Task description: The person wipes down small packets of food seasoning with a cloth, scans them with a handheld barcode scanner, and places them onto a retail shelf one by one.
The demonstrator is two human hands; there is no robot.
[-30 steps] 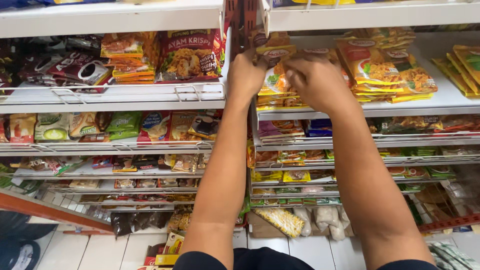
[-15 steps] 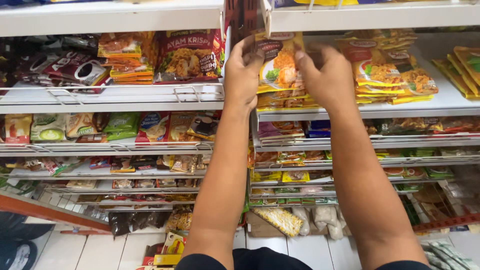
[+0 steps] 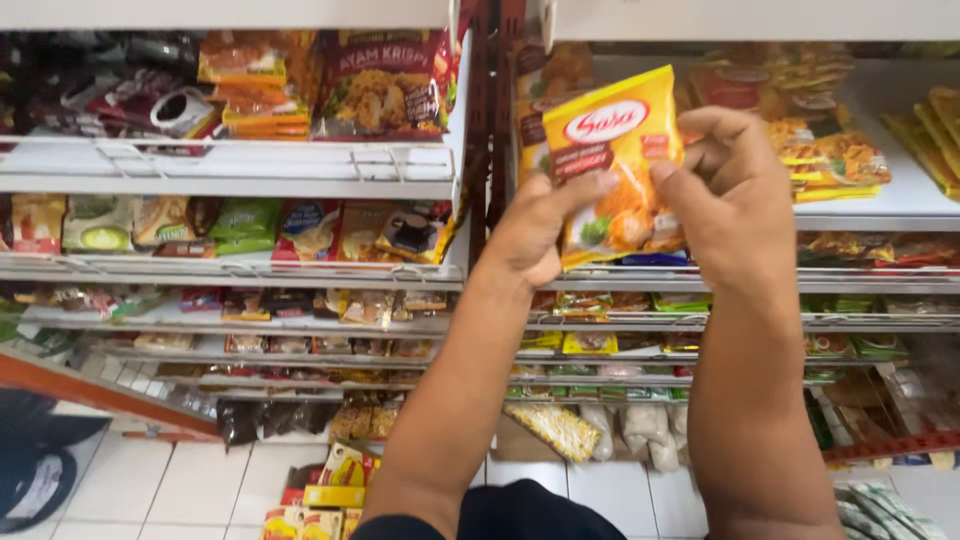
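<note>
Both my hands hold one yellow seasoning packet [image 3: 615, 150] up in front of the upper right shelf [image 3: 880, 205]. My left hand [image 3: 535, 230] pinches its lower left edge between thumb and fingers. My right hand [image 3: 735, 195] grips its right side. The packet is upright and faces me, with a red oval mark and a picture of fried food. Behind it lie flat stacks of similar orange and yellow packets [image 3: 830, 150] on that shelf.
White wire-fronted shelves [image 3: 230, 165] on the left carry rows of sachets and bags. A red upright post [image 3: 490, 110] divides the two shelf bays. Lower shelves step down to a white tiled floor [image 3: 200, 490], where small yellow boxes [image 3: 330, 490] stand.
My hands have pulled back from the shelf stack, bringing the yellow packet out and raising it upright towards me. It now looks much larger in view.
</note>
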